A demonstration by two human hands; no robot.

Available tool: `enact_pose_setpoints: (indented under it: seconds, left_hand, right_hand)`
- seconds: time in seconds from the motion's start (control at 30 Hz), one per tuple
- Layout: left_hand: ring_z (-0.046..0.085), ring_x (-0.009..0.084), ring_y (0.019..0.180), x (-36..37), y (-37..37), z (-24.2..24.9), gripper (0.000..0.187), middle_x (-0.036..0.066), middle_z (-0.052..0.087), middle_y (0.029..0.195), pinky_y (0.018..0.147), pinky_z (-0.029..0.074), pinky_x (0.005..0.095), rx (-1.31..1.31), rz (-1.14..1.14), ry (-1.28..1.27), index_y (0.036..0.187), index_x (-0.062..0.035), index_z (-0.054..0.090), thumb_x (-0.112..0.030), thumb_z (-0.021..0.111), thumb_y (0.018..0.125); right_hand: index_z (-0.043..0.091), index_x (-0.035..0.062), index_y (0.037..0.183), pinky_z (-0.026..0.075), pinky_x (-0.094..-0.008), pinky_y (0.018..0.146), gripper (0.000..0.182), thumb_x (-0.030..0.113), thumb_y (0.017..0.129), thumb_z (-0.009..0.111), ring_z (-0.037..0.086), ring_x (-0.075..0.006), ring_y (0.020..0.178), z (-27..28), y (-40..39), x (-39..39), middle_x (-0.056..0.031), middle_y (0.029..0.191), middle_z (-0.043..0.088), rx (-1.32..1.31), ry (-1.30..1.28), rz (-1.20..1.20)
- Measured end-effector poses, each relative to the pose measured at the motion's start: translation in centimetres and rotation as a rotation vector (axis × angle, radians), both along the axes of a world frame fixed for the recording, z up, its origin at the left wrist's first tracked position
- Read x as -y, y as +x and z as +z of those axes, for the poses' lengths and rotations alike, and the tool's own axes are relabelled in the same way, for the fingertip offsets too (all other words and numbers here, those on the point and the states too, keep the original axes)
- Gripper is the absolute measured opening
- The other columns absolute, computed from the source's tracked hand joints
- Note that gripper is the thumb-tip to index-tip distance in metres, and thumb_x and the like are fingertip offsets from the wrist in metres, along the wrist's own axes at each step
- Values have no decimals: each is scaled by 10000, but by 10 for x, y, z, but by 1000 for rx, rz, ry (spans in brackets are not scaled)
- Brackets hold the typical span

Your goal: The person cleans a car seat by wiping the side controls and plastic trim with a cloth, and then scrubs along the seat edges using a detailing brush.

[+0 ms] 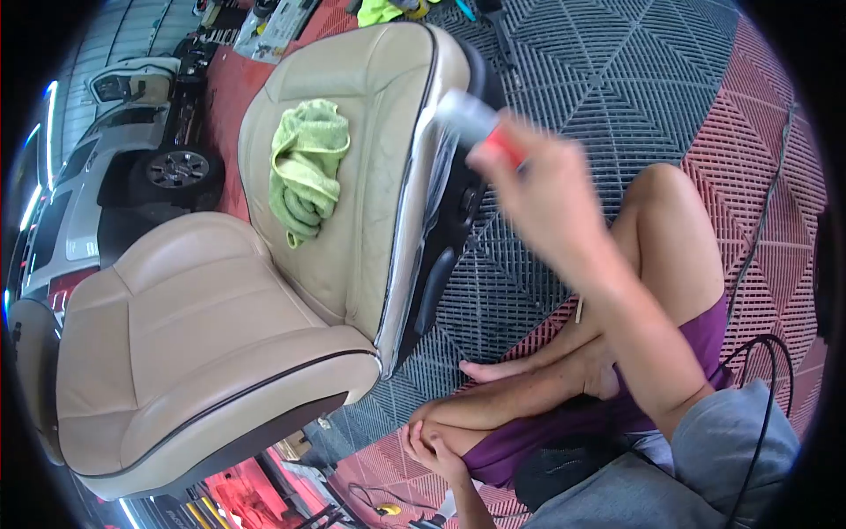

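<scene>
My right hand (551,189) is closed around a small red-and-white brush (471,119), smeared by motion. Its white end is at the edge of a beige leather car seat (379,115), where white foam (421,172) lines the side panel. Over the cushion lies a crumpled green towel (307,167). My left hand (432,454) rests on my bent knee with its fingers apart and nothing in it. The seat's backrest (176,317) reaches towards the left of the view.
Grey and red grid tiles (582,79) cover the floor under my crossed legs. A black cable (762,353) runs beside me. Behind the seat stands a silver vehicle (115,167) with its wheel (176,167) showing. A yellow-green cloth (379,11) lies at the top.
</scene>
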State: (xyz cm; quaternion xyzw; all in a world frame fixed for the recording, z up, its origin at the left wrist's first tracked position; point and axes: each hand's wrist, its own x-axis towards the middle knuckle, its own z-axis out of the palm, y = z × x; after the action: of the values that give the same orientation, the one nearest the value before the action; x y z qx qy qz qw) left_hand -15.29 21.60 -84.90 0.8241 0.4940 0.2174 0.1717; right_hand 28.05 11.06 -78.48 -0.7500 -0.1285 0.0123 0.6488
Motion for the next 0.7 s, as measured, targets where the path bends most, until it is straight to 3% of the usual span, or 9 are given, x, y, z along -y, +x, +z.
enact_pose_setpoints:
  seconds: [0.07,0.13,0.2,0.3,0.37,0.4,0.47,0.6,0.7]
  left_hand:
    - [393,358,1326,-1,1,-1,365,190,432,1419,1127,282,505,13,2,-16,1191,25,593,-227,546,931]
    - [396,358,1323,-4,1,0,363,188,429,1422,1124,287,503,10,-6,-20,1191,23,593,-224,543,930]
    - [397,359,1322,-1,-1,0,363,186,427,1425,1122,290,502,16,2,-19,1192,21,594,-223,540,930]
    - [392,362,1331,5,-6,4,362,187,431,1424,1133,279,503,-1,18,-28,1203,20,588,-198,538,919]
    - [389,366,1339,8,-2,4,363,186,440,1415,1143,269,499,1,48,-23,1206,16,588,-188,542,909]
    - [388,367,1339,11,-3,6,362,185,443,1413,1143,269,499,-4,67,-23,1203,15,590,-187,545,907]
    - [386,370,1339,8,5,6,359,185,449,1408,1143,268,499,3,69,-18,1198,13,595,-187,551,903]
    - [379,369,1342,0,4,2,342,183,462,1397,1140,271,501,19,33,-11,1174,11,608,-186,557,899]
    - [392,370,1336,3,4,1,345,187,457,1400,1141,269,505,38,27,-23,1177,18,602,-207,552,921]
  right_hand:
    - [581,25,1053,568,-442,568,288,294,948,589,687,-379,639,-25,-60,-34,-189,799,645,165,-193,76]
    - [576,18,1038,580,-470,575,314,311,930,612,698,-370,645,-15,-116,-34,-209,772,643,-18,-262,586]
    - [581,15,1006,582,-474,584,326,328,922,620,701,-378,653,-28,-139,-34,-231,768,650,-15,-181,765]
    - [624,16,953,567,-493,598,286,296,902,646,702,-392,692,-22,-56,-28,-221,767,677,-55,-133,430]
    - [666,-22,1006,545,-388,567,273,236,918,656,684,-238,599,-13,2,-15,-195,703,686,-251,158,86]
    - [675,-21,1002,535,-362,551,274,242,927,655,659,-188,572,-25,29,-12,-168,698,687,-37,213,-120]
    - [655,-13,999,549,-371,562,260,238,932,637,679,-217,586,-30,42,-10,-165,696,683,-1,172,-138]
    - [597,14,1002,575,-442,632,233,217,902,655,708,-342,681,-38,-92,-34,-195,752,682,99,-209,495]
    - [624,18,986,574,-466,653,244,226,879,690,704,-375,709,-44,-73,-21,-211,777,685,10,-131,527]
